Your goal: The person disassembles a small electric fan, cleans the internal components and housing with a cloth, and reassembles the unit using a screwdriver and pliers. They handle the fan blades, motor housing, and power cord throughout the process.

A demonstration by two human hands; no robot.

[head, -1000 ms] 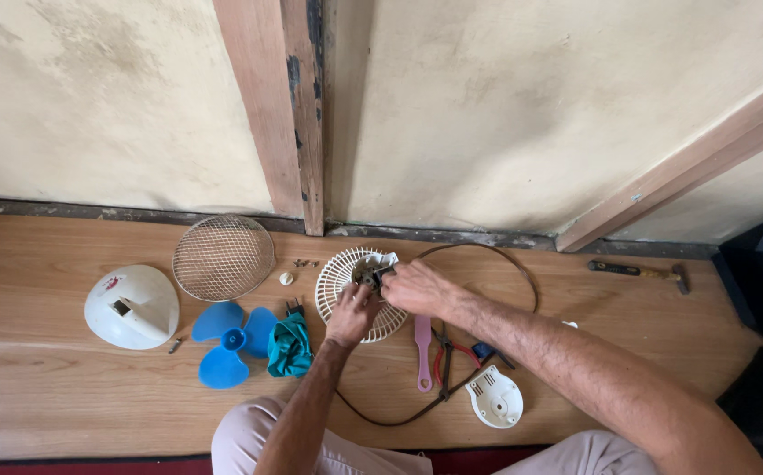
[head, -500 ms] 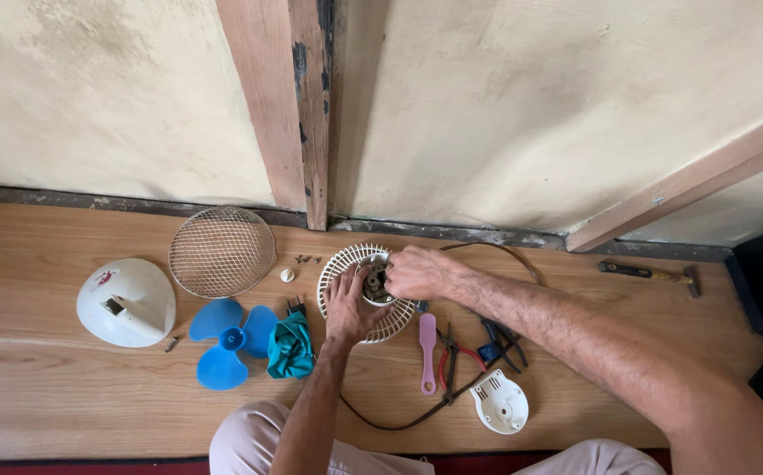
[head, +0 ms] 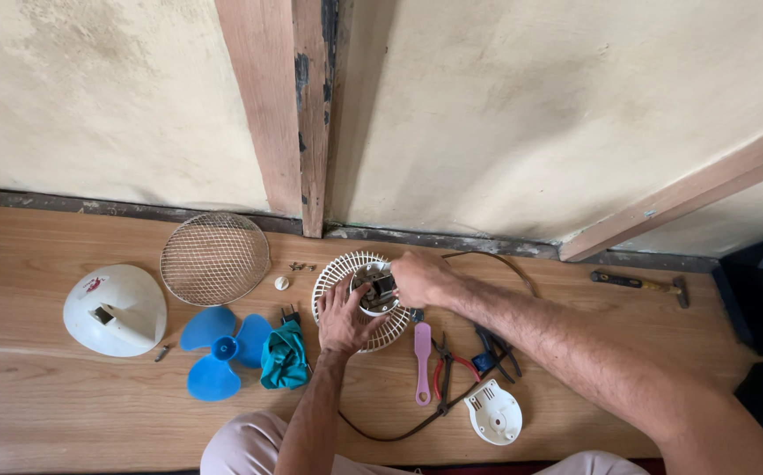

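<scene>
A white round fan grille with the motor point(head: 376, 290) at its centre lies on the wooden floor near the wall. My left hand point(head: 344, 318) rests flat on the grille's point(head: 333, 273) lower left part, fingers spread. My right hand point(head: 421, 279) grips the motor from the right side. A black cable point(head: 496, 260) loops away from the motor behind my right wrist.
On the left lie a wire mesh guard point(head: 215, 258), a white fan base point(head: 115, 310), a blue fan blade point(head: 219, 350) and a teal cloth point(head: 285, 356). A pink tool point(head: 422, 361), pliers point(head: 445, 369), a white cover point(head: 493, 412) and a hammer point(head: 637, 283) lie on the right.
My left hand has slid up onto the grille's lower left. My right hand stays on the motor. The view has shifted slightly.
</scene>
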